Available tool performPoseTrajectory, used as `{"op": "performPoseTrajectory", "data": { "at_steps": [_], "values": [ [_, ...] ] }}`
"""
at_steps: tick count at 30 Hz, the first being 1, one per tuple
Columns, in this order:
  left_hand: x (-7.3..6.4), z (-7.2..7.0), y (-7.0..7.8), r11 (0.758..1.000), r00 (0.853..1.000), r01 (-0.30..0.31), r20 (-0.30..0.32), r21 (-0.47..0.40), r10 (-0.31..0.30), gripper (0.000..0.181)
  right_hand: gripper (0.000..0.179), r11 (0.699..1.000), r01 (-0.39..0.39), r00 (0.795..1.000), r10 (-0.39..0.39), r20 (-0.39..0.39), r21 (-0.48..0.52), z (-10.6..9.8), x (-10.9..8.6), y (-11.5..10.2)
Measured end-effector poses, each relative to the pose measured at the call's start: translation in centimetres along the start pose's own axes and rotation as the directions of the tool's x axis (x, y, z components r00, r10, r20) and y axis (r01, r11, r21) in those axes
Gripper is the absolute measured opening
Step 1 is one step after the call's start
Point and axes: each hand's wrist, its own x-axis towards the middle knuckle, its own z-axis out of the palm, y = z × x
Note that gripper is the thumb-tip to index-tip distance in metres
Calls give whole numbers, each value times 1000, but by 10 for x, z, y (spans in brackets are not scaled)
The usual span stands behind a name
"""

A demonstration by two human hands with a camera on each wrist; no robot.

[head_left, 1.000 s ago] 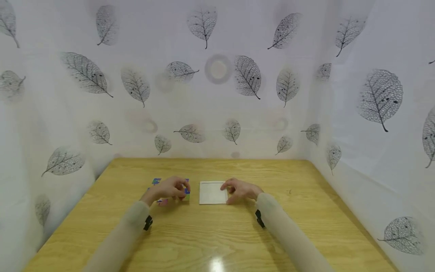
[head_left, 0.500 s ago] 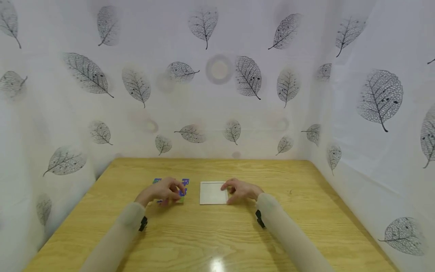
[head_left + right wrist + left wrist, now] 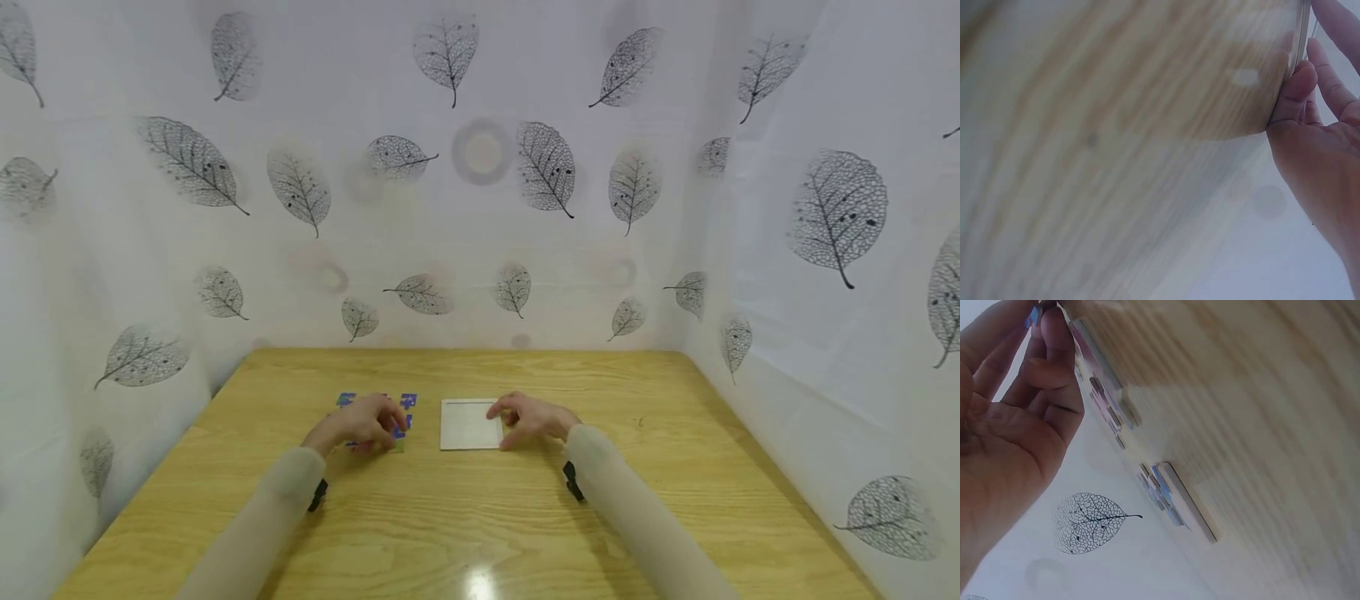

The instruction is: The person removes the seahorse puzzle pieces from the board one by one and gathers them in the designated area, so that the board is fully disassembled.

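Observation:
In the head view, my left hand [image 3: 358, 422] is low over a group of jigsaw puzzle pieces [image 3: 408, 400], left of centre on the table. Its fingers are bent, and in the left wrist view the fingertips pinch a small blue puzzle piece [image 3: 1034, 317]. That hand hides part of the group. A square white puzzle tray [image 3: 469, 427] with a raised rim lies flat to the right of the pieces. My right hand [image 3: 534, 419] rests on the tray's right side, index finger over the rim and thumb by the near right corner.
Everything lies on a wooden table [image 3: 480, 508] with straight edges. A white curtain [image 3: 480, 242] with leaf prints hangs behind it and along both sides. More puzzle pieces [image 3: 1107, 412] lie flat near the left hand in the left wrist view.
My left hand has moved left and slightly towards me over the pieces, away from the tray. The right hand and the tray have stayed in place.

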Motion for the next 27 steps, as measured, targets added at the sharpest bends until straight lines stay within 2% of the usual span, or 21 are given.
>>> {"op": "performPoseTrajectory", "data": {
  "at_steps": [4, 8, 15, 23, 27],
  "values": [
    [2, 0, 2, 998, 1000, -16, -26, 61, 18, 21, 55, 1000, 3, 1000, -3, 1, -3, 0, 0, -1],
    [2, -1, 2, 995, 998, -48, -31, 82, 51, 19, 54, 1000, 7, 1000, -7, -1, -2, 0, 1, -1],
    [0, 1, 2, 998, 1000, 5, -7, 57, -4, 19, 55, 1000, 2, 1000, -2, 2, 18, 0, 2, -1],
    [0, 2, 1, 997, 999, -34, -1, 72, 34, 17, 54, 1000, -5, 1000, 5, 1, -8, -1, 3, 1],
    [1, 1, 2, 998, 1000, -14, 5, 62, 14, 18, 55, 1000, -1, 1000, 1, 4, -7, -1, 3, 1]
  ]
}}
